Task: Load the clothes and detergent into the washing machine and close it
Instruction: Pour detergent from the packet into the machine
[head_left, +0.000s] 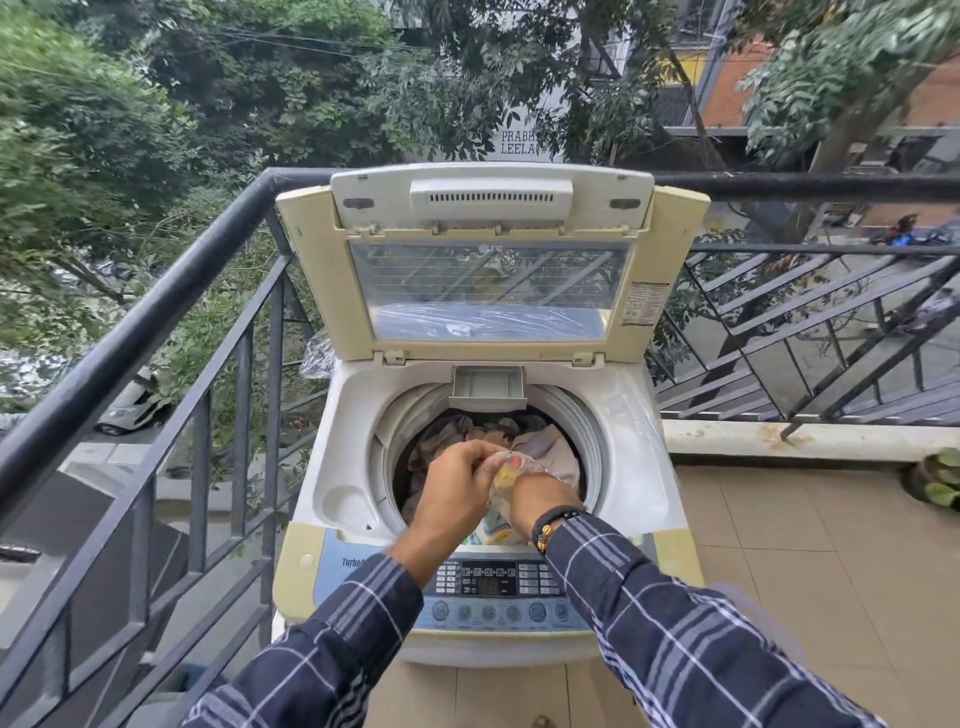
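Both hands, the left hand (451, 480) and right hand (537, 501), pinch the small crinkled plastic detergent packet (511, 470) over the white top-loading washing machine (631, 467), so tear it steadily and keep its mouth above the crumpled clothes (457, 431) in the drum.

Both hands (457, 488) gripping detergent packet (506, 480), washer (631, 457) open
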